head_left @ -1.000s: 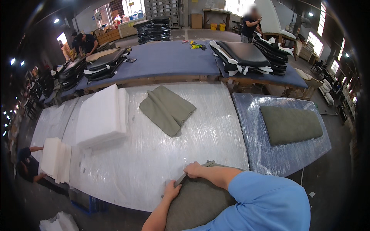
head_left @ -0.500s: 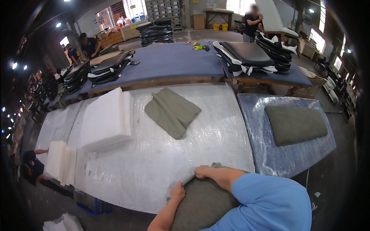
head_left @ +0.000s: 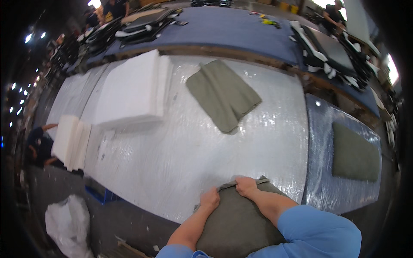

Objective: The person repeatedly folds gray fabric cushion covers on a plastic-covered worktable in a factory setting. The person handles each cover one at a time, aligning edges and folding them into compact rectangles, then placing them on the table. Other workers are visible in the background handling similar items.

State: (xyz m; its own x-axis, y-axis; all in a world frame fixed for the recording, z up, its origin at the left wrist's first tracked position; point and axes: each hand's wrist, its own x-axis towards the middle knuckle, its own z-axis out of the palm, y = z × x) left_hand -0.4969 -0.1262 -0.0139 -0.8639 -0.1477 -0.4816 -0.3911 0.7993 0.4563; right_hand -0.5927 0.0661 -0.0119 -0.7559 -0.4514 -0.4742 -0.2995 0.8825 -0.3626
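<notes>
An olive-green cushion cover (head_left: 238,223), full and rounded, lies at the near edge of the plastic-wrapped table (head_left: 172,172), close against my body. My left hand (head_left: 210,198) grips the cover's far edge near its left corner. A short way to the right, my right hand (head_left: 246,187) pinches the same edge, with a folded strip of cloth stretched between the two. Both hands are closed, and their fingertips are partly hidden in the fabric. Farther off lies a flat, creased olive-green cloth piece (head_left: 223,94), apart from both hands.
White foam slabs (head_left: 129,92) are stacked at the left. A finished-looking olive cushion (head_left: 356,152) rests on the blue plastic-covered table at the right. At far left a co-worker (head_left: 38,146) holds smaller white foam blocks (head_left: 71,142). A white plastic bag (head_left: 69,225) sits on the floor.
The view has tilted down and swung, so the tables appear higher in the picture. Both hands keep their hold on the cover's edge, and the strip between them now shows more plainly.
</notes>
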